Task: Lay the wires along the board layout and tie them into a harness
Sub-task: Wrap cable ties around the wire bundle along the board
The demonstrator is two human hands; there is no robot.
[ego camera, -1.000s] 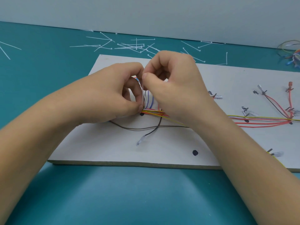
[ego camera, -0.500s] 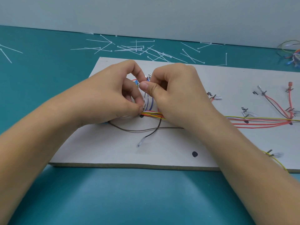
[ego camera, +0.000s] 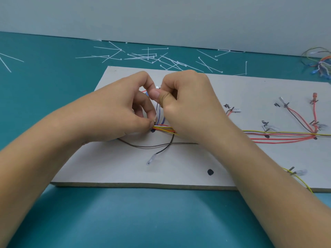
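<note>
A white layout board lies on the teal table. A bundle of red, yellow, white and orange wires runs across it from the right edge to the middle. My left hand and my right hand meet over the bundle's left end. Both pinch a thin white cable tie that stands up from the wires; its lower part sits at the bundle by my left thumb. Blue and white wires rise between the hands. A brown wire and a black wire with a clear terminal lie loose below.
Several loose white cable ties are scattered on the table behind the board. A tangle of spare coloured wires lies at the far right. Metal pegs and clear terminals stick up on the board's right half. Black dots mark the board.
Both hands have sunk slightly toward the board and drawn closer at the fingertips; my right thumb now presses against the left forefinger at the tie's top.
</note>
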